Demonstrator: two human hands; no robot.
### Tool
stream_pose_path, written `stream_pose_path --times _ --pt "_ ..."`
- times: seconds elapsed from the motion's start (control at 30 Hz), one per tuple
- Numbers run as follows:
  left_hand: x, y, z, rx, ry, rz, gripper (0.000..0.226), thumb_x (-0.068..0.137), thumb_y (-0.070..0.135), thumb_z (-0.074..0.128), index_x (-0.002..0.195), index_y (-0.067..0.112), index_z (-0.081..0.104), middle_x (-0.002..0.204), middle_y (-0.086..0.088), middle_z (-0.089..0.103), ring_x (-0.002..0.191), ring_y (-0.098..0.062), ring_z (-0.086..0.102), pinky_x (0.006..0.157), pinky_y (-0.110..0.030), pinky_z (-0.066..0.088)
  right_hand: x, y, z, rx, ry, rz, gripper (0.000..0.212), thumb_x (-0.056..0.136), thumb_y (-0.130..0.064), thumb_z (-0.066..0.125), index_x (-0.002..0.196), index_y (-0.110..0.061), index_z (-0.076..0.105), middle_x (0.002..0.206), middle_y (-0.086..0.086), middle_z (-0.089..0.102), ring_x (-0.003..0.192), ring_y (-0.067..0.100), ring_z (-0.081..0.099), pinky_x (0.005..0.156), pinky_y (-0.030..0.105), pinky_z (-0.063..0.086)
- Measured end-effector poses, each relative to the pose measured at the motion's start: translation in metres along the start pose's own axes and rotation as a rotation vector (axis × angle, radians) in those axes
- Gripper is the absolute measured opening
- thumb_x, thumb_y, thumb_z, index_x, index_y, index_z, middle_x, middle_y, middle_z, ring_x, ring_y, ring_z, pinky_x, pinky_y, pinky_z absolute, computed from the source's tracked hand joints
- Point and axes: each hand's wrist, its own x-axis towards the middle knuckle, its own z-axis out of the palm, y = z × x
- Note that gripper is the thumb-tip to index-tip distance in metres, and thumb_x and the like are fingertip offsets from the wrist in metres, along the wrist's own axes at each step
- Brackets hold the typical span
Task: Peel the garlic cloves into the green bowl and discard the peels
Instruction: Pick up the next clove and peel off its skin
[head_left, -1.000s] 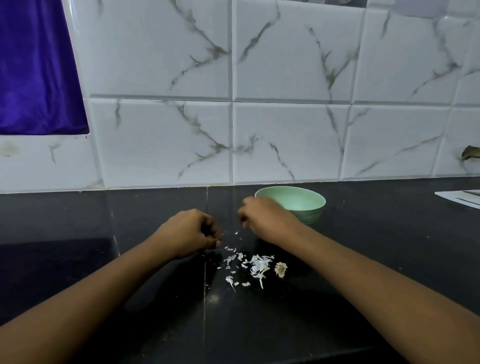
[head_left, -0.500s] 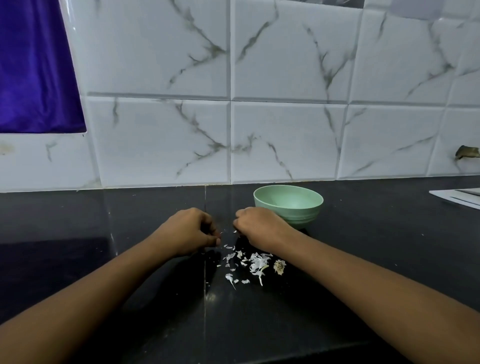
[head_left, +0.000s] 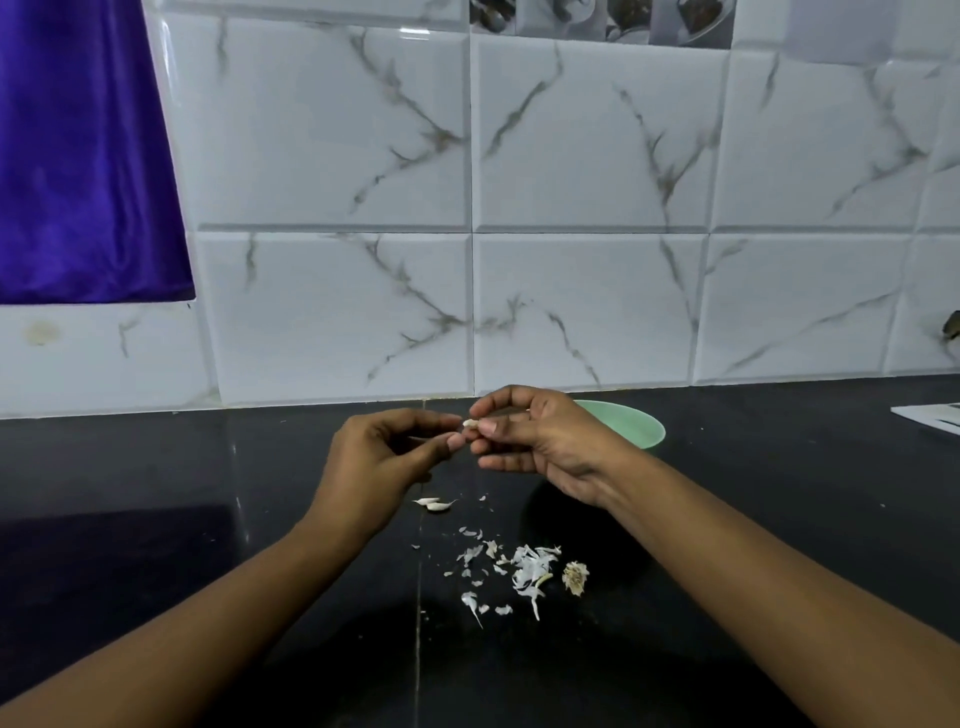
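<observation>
Garlic clove (head_left: 470, 424), pinched by left hand (head_left: 384, 460) and right hand (head_left: 545, 441), may slip from the grip, missing green bowl (head_left: 641, 428) behind.

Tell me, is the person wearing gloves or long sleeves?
No. The left hand and the right hand are bare, with no gloves, rings, watch or bracelet showing. No sleeves come into view either.

surface (head_left: 727, 519): black, polished, glossy, reflective | wall tiles (head_left: 332, 156): white glazed ceramic, grey marble veining, glossy | green bowl (head_left: 641, 428): smooth, matt, plastic-like | peels (head_left: 530, 569): thin, papery, white, dry | garlic clove (head_left: 470, 424): pale, smooth skin | root stub (head_left: 575, 577): dry, fibrous, rough | curtain (head_left: 78, 156): purple cloth, satin sheen
</observation>
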Motion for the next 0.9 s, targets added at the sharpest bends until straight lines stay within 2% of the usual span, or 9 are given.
stream_pose_path --times 0.2,0.3,0.37,0.47,0.6,0.73,0.9 --pt "-0.0067 0.0048 0.004 -0.071 0.049 0.079 0.017 0.067 0.032 0.073 0.082 0.027 0.076 0.077 0.004 0.075 0.076 -0.015 0.072 0.062 -0.039 0.06 -0.0003 0.0035 0.0053 0.091 -0.057 0.04 0.013 0.088 0.002 0.056 0.085 -0.011 0.057 0.071 0.003 0.071 0.064 0.009 0.068 0.06 0.024 0.058" --pt "-0.0072 0.0034 0.0033 -0.063 0.07 0.094 0.016 0.066 0.036 0.074 0.08 0.029 0.077 0.076 0.003 0.075 0.073 -0.021 0.072 0.061 -0.043 0.059 -0.0006 0.0063 0.0076 0.034 -0.048 0.04 0.013 0.088 0.0 0.059 0.084 -0.013 0.059 0.072 0.0 0.07 0.066 0.01 0.068 0.061 0.026 0.059" --pt "-0.007 0.003 0.0029 -0.028 0.073 0.113 0.016 0.067 0.036 0.074 0.08 0.029 0.077 0.075 0.005 0.075 0.073 -0.017 0.072 0.062 -0.039 0.059 -0.001 0.007 0.0076 -0.098 -0.017 0.005 0.013 0.086 -0.002 0.063 0.082 -0.014 0.062 0.077 -0.002 0.07 0.072 0.009 0.067 0.063 0.029 0.058" --pt "-0.0067 0.0012 0.0026 0.054 0.096 0.138 0.013 0.07 0.032 0.075 0.081 0.026 0.076 0.07 0.01 0.074 0.07 -0.007 0.071 0.064 -0.024 0.057 -0.0015 0.0035 0.0055 -0.243 0.053 -0.035 0.004 0.081 -0.01 0.07 0.081 -0.013 0.069 0.082 0.0 0.069 0.075 0.009 0.065 0.065 0.031 0.058" --pt "-0.0077 -0.0007 0.0031 0.174 0.104 0.19 0.01 0.075 0.02 0.078 0.08 0.028 0.075 0.067 0.016 0.072 0.065 -0.002 0.07 0.062 -0.019 0.056 -0.0027 0.0 0.0044 -0.227 0.088 -0.014 0.003 0.079 -0.014 0.073 0.078 -0.013 0.071 0.079 0.0 0.07 0.068 0.01 0.066 0.063 0.032 0.057" --pt "-0.0085 -0.0029 0.0031 0.26 0.104 0.242 0.012 0.075 0.018 0.079 0.082 0.028 0.076 0.067 0.015 0.072 0.063 0.003 0.068 0.06 -0.018 0.055 -0.0025 0.0014 0.006 -0.212 0.082 0.012 0.008 0.081 -0.008 0.07 0.074 -0.011 0.069 0.069 -0.002 0.069 0.063 0.009 0.065 0.058 0.028 0.056" --pt "-0.0092 -0.0039 0.0036 0.342 0.1 0.298 0.011 0.075 0.019 0.079 0.084 0.024 0.077 0.065 0.02 0.069 0.061 0.006 0.065 0.057 -0.01 0.05 -0.0014 0.0011 0.0065 -0.224 0.105 0.035 0.013 0.082 -0.004 0.068 0.07 -0.009 0.067 0.068 0.005 0.066 0.057 0.007 0.064 0.053 0.024 0.054"
